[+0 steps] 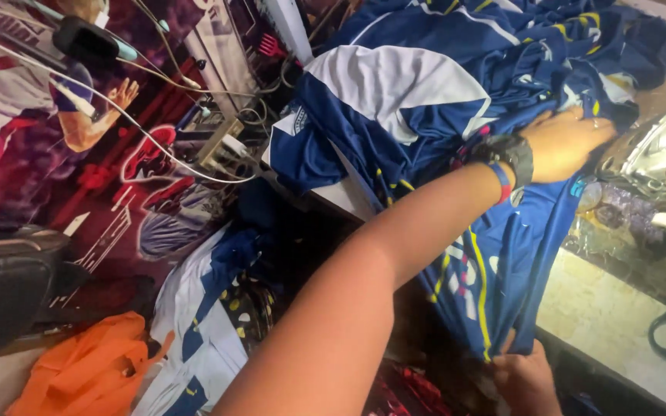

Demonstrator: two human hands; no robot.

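Blue jersey (425, 100) heaped on table, left hand (568, 142) fingers buried in folds, right hand (526, 381) pinching hem, fingertips hidden.

Left hand (568, 142) presses blue jersey (425, 100); right hand (526, 381) (partly hidden) seemingly grips hem

Blue jersey (425, 92) with white panels, yellow trim; orange bag (86, 370).

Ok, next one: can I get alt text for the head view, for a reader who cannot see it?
A person's left hand, wearing a dark wristwatch, presses flat on a blue, white and yellow sports jersey spread over a worktable. The right hand pinches the jersey's lower edge; an orange bag lies below left.
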